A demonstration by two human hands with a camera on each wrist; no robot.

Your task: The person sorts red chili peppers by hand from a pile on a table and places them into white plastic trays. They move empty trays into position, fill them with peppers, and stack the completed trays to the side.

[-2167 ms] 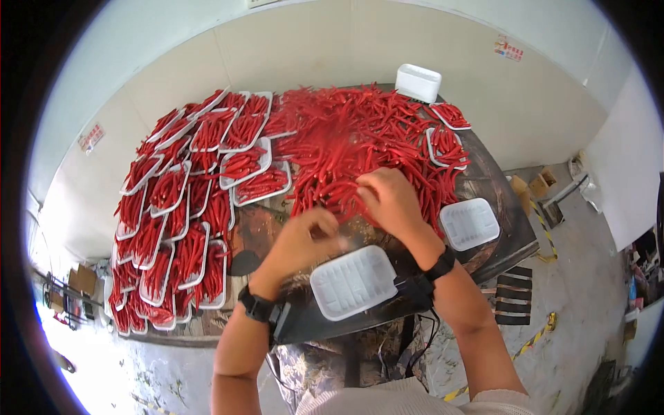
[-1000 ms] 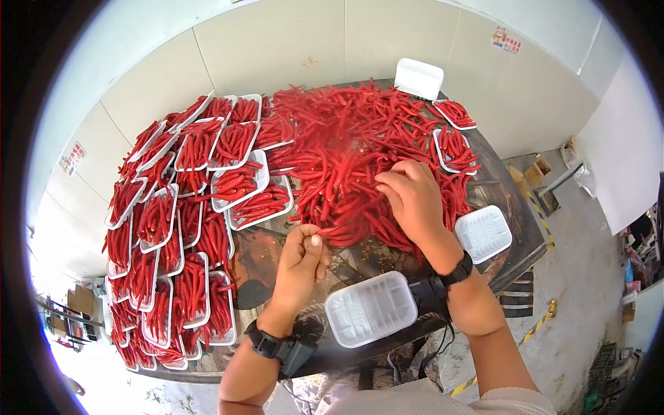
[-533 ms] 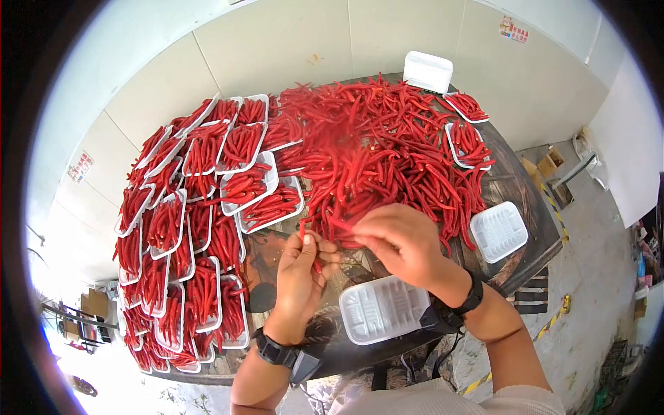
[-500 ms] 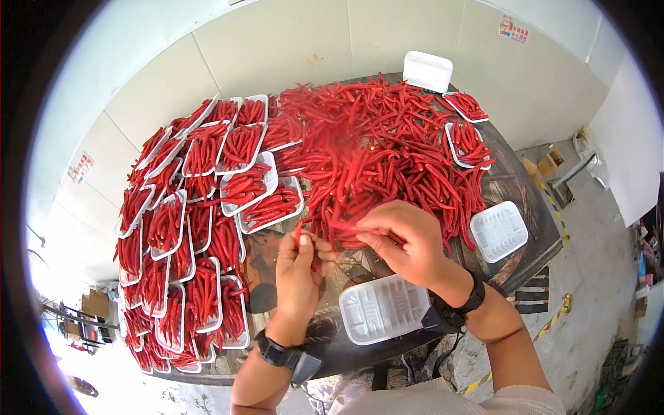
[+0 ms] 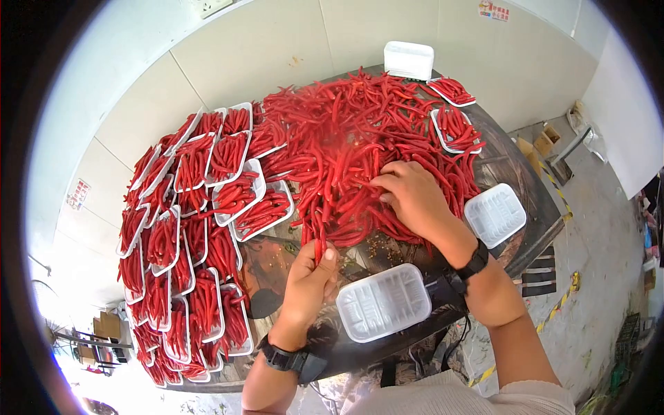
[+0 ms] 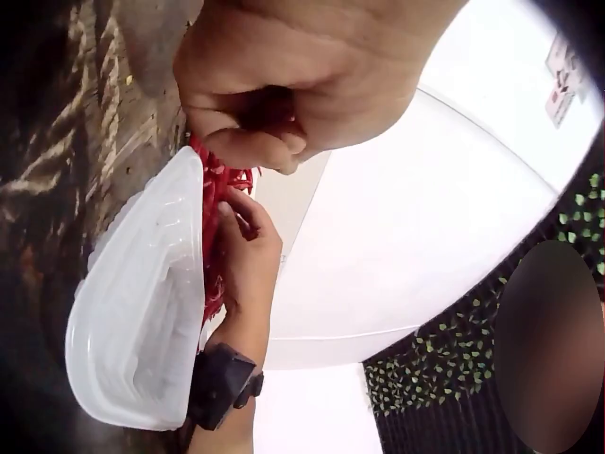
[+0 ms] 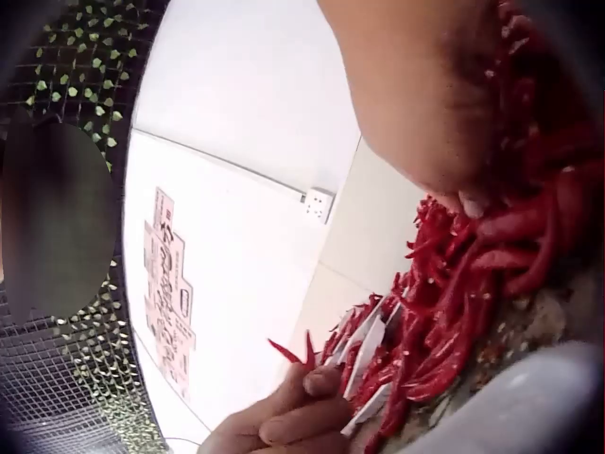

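The left hand (image 5: 309,285) gripped red chillies (image 5: 319,249) near a white tray (image 5: 384,303) at the worktop's (image 5: 271,261) near edge; the right hand (image 5: 418,202) touched the chilli pile (image 5: 408,128), its grasp undeterminable from the views.

Red chilies (image 5: 346,181) lie heaped and in white trays (image 5: 259,184).

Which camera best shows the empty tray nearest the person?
The head view: it shows the empty tray whole, looking down into it. The left wrist view has it at a steep slant; the right wrist view, probably only a blurred part of it.
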